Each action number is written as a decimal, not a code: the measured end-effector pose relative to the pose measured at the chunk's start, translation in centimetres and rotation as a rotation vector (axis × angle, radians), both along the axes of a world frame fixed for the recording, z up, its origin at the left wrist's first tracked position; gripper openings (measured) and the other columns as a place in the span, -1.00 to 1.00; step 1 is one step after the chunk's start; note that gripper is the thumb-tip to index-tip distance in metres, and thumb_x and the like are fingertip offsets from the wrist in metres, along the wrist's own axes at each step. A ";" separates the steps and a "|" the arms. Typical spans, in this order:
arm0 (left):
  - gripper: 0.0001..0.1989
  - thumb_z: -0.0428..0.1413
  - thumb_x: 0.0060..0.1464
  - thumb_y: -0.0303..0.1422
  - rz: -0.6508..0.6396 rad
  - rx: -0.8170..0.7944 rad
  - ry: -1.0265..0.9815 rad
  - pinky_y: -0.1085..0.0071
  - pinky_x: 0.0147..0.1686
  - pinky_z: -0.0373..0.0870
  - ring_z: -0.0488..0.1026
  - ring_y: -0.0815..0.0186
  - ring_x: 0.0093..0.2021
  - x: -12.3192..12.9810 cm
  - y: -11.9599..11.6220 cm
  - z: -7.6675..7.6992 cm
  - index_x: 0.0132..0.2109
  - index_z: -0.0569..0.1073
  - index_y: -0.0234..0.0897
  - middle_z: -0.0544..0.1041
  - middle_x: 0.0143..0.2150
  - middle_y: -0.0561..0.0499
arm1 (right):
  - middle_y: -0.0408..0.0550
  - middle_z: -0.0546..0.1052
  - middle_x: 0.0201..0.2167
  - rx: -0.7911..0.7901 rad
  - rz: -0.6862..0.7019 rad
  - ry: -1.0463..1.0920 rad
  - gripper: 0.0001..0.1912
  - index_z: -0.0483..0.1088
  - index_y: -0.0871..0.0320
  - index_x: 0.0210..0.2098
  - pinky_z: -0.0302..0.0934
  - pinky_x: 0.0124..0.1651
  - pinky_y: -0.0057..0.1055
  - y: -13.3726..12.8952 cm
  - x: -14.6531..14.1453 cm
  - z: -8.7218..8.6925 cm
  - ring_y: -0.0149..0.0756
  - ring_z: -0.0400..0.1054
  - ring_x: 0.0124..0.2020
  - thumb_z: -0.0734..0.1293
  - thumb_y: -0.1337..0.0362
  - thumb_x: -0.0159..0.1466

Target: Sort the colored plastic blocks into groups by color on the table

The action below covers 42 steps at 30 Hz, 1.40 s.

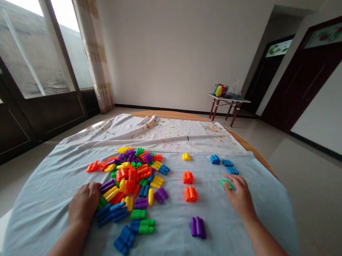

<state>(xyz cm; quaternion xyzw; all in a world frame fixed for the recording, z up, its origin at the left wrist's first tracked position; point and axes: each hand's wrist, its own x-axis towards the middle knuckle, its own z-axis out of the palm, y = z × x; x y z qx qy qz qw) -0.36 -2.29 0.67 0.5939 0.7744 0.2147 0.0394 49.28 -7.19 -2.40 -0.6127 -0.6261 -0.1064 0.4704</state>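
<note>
My right hand (241, 196) has thumb and fingers closed on a small green plastic block (226, 183) at the right, low over the cloth. Just beyond it lie two blue blocks (230, 166). My left hand (83, 203) rests at the left edge of a pile of colourful blocks (133, 175), its fingers apart and bent over the edge; their tips are partly hidden. Beside those fingers are a purple block (107, 186) and blue blocks (111, 213). Between my hands, a loose column holds a yellow block (186, 157), two orange blocks (190, 193) and a purple block (198, 227).
A light blue cloth (174, 252) covers the round table, with a white stained cloth (177, 131) at its far side. Wooden table edge (262, 162) shows at the right. Farther off, a small folding table (228, 99) carries a colourful bag. Glass doors stand at the left.
</note>
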 end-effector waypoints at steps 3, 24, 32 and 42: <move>-0.47 -0.37 0.17 -0.27 -0.020 -0.030 -0.039 0.34 -0.25 0.30 0.38 0.14 -0.12 0.1 -0.2 0.2 -0.15 0.47 -0.34 0.49 -0.14 -0.17 | 0.07 0.44 -0.19 -0.018 0.147 -0.070 -0.76 0.39 0.14 -0.15 0.21 0.01 -0.12 -1.4 -4.1 2.7 -0.16 0.30 -0.11 0.20 0.22 0.25; -0.42 -0.41 0.17 -0.22 -0.054 -0.042 -0.148 0.26 -0.18 0.26 0.35 0.07 -0.07 0.0 -0.5 0.1 -0.12 0.44 -0.37 0.44 -0.10 -0.25 | -0.09 0.45 -0.11 -0.532 0.736 -0.361 -0.60 0.38 0.06 -0.06 0.10 0.03 -0.30 -2.8 -19.4 5.6 -0.27 0.24 -0.05 0.28 0.49 0.12; -0.45 -0.39 0.16 -0.26 -0.051 -0.054 -0.128 0.28 -0.18 0.26 0.34 0.08 -0.07 0.1 -0.4 0.3 -0.13 0.45 -0.36 0.45 -0.09 -0.23 | -0.07 0.45 -0.13 -0.549 0.751 -0.401 -0.60 0.38 0.09 -0.06 0.12 0.03 -0.31 -3.4 -20.9 4.5 -0.23 0.24 -0.06 0.40 0.27 0.09; -0.43 -0.40 0.16 -0.24 -0.044 -0.039 -0.136 0.29 -0.22 0.28 0.36 0.08 -0.09 0.1 -0.5 0.3 -0.12 0.46 -0.36 0.45 -0.11 -0.23 | -0.06 0.39 -0.32 -0.547 0.724 -0.509 -0.62 0.42 0.09 -0.10 0.17 -0.07 -0.32 -3.7 -22.0 4.2 -0.24 0.26 -0.23 0.37 0.09 0.12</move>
